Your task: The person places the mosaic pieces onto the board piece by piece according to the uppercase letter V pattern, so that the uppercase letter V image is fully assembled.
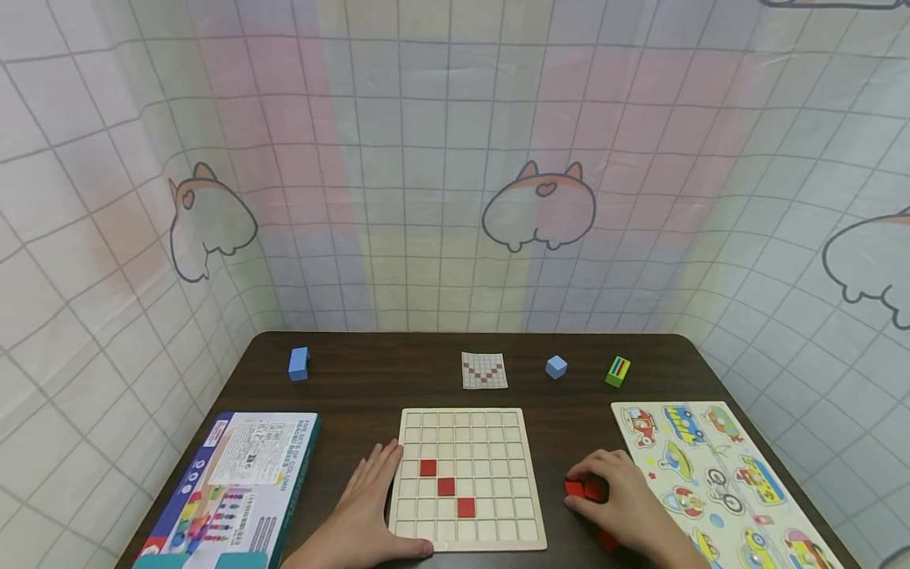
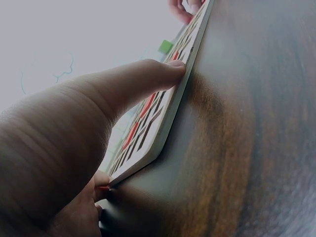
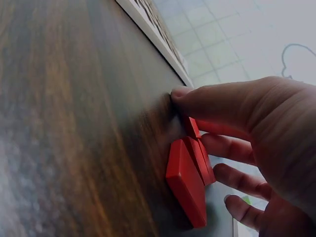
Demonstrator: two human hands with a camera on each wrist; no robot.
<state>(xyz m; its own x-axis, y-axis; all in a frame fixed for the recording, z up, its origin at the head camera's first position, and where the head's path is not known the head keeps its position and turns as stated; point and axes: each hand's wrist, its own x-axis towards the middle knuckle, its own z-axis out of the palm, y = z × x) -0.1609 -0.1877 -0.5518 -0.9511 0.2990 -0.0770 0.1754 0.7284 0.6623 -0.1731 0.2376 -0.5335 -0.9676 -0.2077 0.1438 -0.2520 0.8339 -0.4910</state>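
A pale wooden grid board (image 1: 490, 545) lies on the table, with red square tiles (image 1: 445, 487) in 3 of its cells, stepping down to the right. My left hand (image 1: 366, 506) rests along its left side, fingers straight and thumb on the front edge; in the left wrist view the thumb (image 2: 163, 74) touches the rim. To the right of the board, my right hand (image 1: 618, 494) pinches a red tile (image 1: 574, 490) between thumb and forefinger, low over the table. Other loose red tiles (image 3: 185, 182) lie under its fingers, partly hidden.
A small printed pattern card (image 1: 485, 371) lies behind the board. Blue blocks (image 1: 298, 364) (image 1: 557, 367) and a green striped block (image 1: 618, 371) stand at the back. A boxed set (image 1: 256, 450) sits left, a picture puzzle board (image 1: 711, 474) right. Patterned curtains surround the table.
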